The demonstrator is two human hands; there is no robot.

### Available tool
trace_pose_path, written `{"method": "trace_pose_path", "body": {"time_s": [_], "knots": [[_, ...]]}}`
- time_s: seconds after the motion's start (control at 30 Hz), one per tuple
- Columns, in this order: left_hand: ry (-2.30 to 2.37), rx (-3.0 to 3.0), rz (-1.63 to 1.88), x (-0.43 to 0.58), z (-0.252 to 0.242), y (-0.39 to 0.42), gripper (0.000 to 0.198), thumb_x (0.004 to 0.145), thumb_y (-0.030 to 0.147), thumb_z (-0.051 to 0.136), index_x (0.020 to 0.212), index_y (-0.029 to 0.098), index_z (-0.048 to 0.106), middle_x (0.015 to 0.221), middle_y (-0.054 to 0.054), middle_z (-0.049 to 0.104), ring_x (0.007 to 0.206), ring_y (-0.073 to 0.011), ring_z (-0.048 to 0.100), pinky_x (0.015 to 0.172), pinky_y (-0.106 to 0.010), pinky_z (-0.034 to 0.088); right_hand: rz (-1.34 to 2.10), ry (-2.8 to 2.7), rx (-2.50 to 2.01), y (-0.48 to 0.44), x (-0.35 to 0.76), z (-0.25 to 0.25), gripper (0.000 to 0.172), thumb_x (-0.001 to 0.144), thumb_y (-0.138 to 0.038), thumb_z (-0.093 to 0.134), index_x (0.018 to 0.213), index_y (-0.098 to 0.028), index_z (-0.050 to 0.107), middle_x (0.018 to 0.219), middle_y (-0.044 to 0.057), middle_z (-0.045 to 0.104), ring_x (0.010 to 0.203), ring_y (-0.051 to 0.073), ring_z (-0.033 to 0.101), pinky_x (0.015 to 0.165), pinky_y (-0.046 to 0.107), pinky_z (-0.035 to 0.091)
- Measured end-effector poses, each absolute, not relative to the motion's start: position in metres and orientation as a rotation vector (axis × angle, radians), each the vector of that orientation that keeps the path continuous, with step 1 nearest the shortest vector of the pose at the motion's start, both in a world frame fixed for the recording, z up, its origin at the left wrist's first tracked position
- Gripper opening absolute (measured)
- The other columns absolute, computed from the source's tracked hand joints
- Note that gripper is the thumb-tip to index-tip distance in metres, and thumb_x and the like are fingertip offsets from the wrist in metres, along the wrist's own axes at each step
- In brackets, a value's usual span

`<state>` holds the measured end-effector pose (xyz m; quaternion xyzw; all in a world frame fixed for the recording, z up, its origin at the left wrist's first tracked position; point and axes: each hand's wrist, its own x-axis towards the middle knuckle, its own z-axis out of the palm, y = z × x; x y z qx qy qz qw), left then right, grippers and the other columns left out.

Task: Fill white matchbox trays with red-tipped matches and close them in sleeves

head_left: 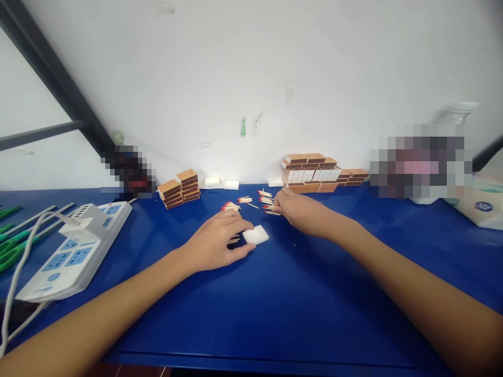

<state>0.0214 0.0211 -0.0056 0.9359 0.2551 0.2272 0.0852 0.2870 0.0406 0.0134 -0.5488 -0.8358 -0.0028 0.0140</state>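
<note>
My left hand (220, 238) holds a small white tray (256, 235) between thumb and fingers on the blue table (306, 293). My right hand (296, 209) has its fingers pinched together at the right side of some red-tipped matches (266, 200); what sits between its fingertips is too small to make out. More matches (231, 206) lie in a pile just behind my left hand, with a few (244, 200) farther back. Some match ends show under my left palm.
Stacked matchboxes stand at the back left (178, 189) and back right (310, 173). White trays (231, 185) lie by the wall. A power strip (78, 256), cables and green-handled scissors (10, 251) are at left. A white packet (481, 201) is at far right.
</note>
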Motion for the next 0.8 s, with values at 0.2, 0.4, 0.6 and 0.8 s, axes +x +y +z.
{"method": "trace_pose_path", "body": {"time_s": [0.2, 0.4, 0.6, 0.8], "knots": [[0.926, 2.732, 0.674, 0.02, -0.006, 0.02, 0.052, 0.094, 0.039, 0.07, 0.141, 0.025, 0.053, 0.11, -0.005, 0.074, 0.113, -0.0269, 0.067, 0.102, -0.049, 0.054, 0.082, -2.605, -1.527, 0.029, 0.278, 0.017, 0.016, 0.109, -0.026, 0.044, 0.103, -0.015, 0.055, 0.111, 0.015, 0.065, 0.078, 0.02, 0.063, 0.068, 0.031, 0.044], [0.96, 2.725, 0.675, 0.02, -0.005, 0.021, 0.063, 0.093, 0.036, 0.071, 0.148, 0.027, 0.043, 0.112, -0.004, 0.074, 0.116, -0.0275, 0.065, 0.106, -0.051, 0.052, 0.141, -2.67, -1.32, 0.016, 0.267, 0.019, 0.022, 0.11, -0.024, 0.04, 0.102, -0.016, 0.059, 0.109, 0.014, 0.065, 0.077, 0.018, 0.062, 0.068, 0.03, 0.047], [0.928, 2.726, 0.682, 0.02, -0.007, 0.021, 0.064, 0.093, 0.035, 0.071, 0.149, 0.028, 0.042, 0.114, -0.005, 0.074, 0.118, -0.0277, 0.065, 0.106, -0.051, 0.052, -0.141, -2.835, -1.143, 0.007, 0.258, 0.01, 0.018, 0.102, -0.007, 0.045, 0.105, -0.012, 0.062, 0.108, 0.015, 0.065, 0.089, 0.023, 0.065, 0.074, 0.033, 0.052], [0.885, 2.742, 0.717, 0.021, -0.008, 0.021, 0.061, 0.094, 0.035, 0.07, 0.148, 0.028, 0.042, 0.115, -0.005, 0.074, 0.117, -0.0272, 0.066, 0.106, -0.05, 0.053, -0.19, -2.876, -1.173, 0.007, 0.255, 0.01, 0.017, 0.099, -0.005, 0.051, 0.107, -0.011, 0.065, 0.11, 0.016, 0.067, 0.092, 0.024, 0.068, 0.076, 0.035, 0.054]]}}
